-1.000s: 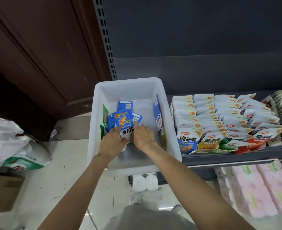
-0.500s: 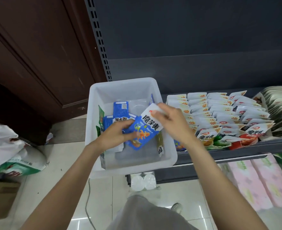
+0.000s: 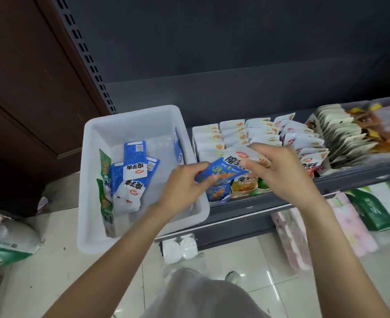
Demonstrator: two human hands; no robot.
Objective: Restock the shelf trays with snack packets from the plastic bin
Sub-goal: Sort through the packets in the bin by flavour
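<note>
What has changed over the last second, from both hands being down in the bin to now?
Both hands came up out of the plastic bin and moved right, carrying a blue snack packet over the shelf tray's front left row. The left hand pinches its lower end, the right hand its upper end. The other blue packets and green packets stayed in the bin.

Right hand (image 3: 278, 173) covers the held blue packet's (image 3: 223, 172) top (print partly unreadable).

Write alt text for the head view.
Both hands, left hand and right hand, hold a blue snack packet above packed shelf trays. Beside them, a white plastic bin holds more packets.
</note>
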